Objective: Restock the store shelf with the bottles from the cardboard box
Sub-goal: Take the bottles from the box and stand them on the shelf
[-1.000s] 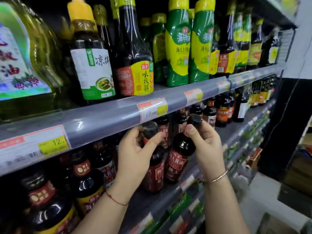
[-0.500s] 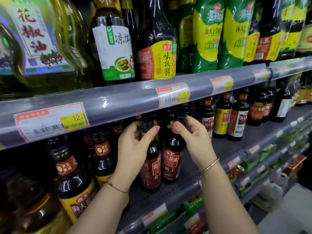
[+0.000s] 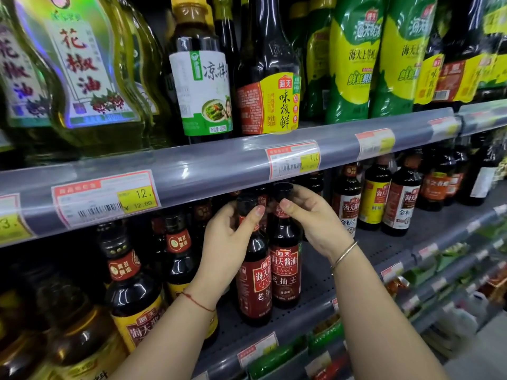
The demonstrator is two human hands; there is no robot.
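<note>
Two dark soy sauce bottles with red labels stand side by side on the grey middle shelf (image 3: 315,286). My left hand (image 3: 227,242) grips the neck of the left bottle (image 3: 256,292). My right hand (image 3: 310,218) holds the neck and black cap of the right bottle (image 3: 285,272). Both bottles are upright and their bases rest on the shelf. The caps sit just under the rail of the shelf above (image 3: 219,171). The cardboard box is not in view.
Larger dark bottles with yellow labels (image 3: 137,311) crowd the shelf to the left. More soy bottles (image 3: 375,198) stand to the right, with bare shelf between. Oil and sauce bottles (image 3: 269,86) fill the upper shelf. Lower shelves with packets (image 3: 326,335) run below.
Both bottles have come down and upright onto the shelf, close together. My hands stay on their necks. The view has shifted left and closer.
</note>
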